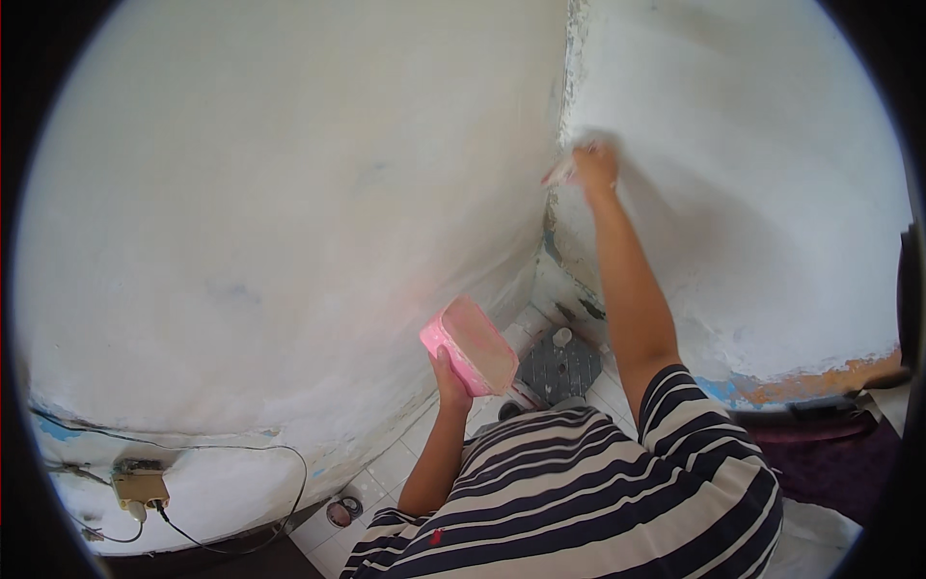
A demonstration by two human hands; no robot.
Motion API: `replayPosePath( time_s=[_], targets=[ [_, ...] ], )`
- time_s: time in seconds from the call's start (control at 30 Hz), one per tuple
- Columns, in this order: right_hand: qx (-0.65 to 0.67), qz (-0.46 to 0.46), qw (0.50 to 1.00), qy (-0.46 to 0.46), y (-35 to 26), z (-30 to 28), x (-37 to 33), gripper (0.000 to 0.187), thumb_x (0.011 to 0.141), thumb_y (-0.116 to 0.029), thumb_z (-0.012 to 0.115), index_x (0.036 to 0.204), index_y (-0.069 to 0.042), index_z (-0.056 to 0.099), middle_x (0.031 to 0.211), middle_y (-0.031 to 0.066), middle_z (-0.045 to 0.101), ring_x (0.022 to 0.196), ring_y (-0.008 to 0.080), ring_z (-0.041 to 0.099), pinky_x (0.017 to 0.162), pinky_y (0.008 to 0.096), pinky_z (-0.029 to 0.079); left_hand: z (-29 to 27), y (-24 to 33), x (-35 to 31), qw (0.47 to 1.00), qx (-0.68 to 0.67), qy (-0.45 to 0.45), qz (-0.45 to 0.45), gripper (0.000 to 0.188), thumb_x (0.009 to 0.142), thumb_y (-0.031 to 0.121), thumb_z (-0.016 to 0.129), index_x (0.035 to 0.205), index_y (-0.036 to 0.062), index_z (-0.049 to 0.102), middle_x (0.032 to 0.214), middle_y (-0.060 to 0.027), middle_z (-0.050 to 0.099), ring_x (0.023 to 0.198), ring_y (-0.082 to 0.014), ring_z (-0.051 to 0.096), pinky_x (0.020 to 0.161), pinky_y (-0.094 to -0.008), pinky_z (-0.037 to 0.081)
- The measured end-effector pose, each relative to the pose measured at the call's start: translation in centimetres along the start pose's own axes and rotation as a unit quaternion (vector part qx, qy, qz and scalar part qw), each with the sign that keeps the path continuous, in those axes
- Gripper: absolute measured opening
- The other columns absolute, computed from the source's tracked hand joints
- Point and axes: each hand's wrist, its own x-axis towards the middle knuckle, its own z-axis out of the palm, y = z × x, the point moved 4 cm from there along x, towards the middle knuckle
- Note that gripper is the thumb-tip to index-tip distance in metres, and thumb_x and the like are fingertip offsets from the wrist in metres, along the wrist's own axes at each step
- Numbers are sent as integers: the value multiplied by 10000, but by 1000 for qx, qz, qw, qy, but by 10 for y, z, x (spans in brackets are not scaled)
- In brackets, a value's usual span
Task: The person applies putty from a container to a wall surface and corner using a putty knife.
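Note:
My left hand (451,378) grips a pink plastic tub (470,378) by its side, with the thumb up along its wall. The tub is rounded and rectangular, tilted, and its inside is coated pale pink. My right arm reaches far out to the corner between two walls. There my right hand (597,166), blurred by motion, is closed on a small flat tool (559,174) with a reddish edge and white smears. Its exact kind cannot be made out. The tool is at the rough, chipped corner edge (571,92), where white patching meets darker flaking.
A grey slatted stool (561,372) carrying a small white object (562,337) stands on the white tiled floor (397,465). Lower left, a socket box (141,485) has plugs and loose black cables. Dark purple cloth (830,463) lies at right, below peeling orange-and-blue wall paint (801,386).

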Motion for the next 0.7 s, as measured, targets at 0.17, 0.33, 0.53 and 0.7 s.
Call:
replayPosePath(
  time_s=[0.17,0.33,0.53,0.7],
  targets=[
    [139,-12,990,-36,-38,21,53,430,867,-122,643,1213,103,524,1149,218,645,904,335,714,639,419,628,20,-3,3,1000,22,-12,-19,530,1071,374,441,1489,81,299,1432,-123,465,1316,-268,477,1111,-443,397],
    [409,-101,901,-104,-211,-81,31,151,918,-81,616,899,69,611,820,120,661,678,223,674,614,440,620,-2,2,-8,1000,-8,3,4,545,1068,387,447,1494,81,300,1445,-121,460,1327,-267,470,1114,-441,397],
    [423,-17,905,-38,-114,-76,-13,98,970,-94,579,971,-3,615,882,97,645,773,197,662,640,387,619,5,1,-8,1000,-15,11,5,547,1066,387,451,1499,87,303,1448,-121,458,1325,-268,472,1117,-439,394],
    [311,106,943,-53,23,59,-25,250,866,-34,613,1099,31,550,903,121,590,718,260,650,587,404,622,19,-6,-2,1000,-7,13,6,549,1068,388,449,1502,88,296,1449,-122,458,1323,-265,473,1120,-438,391]
  ],
)
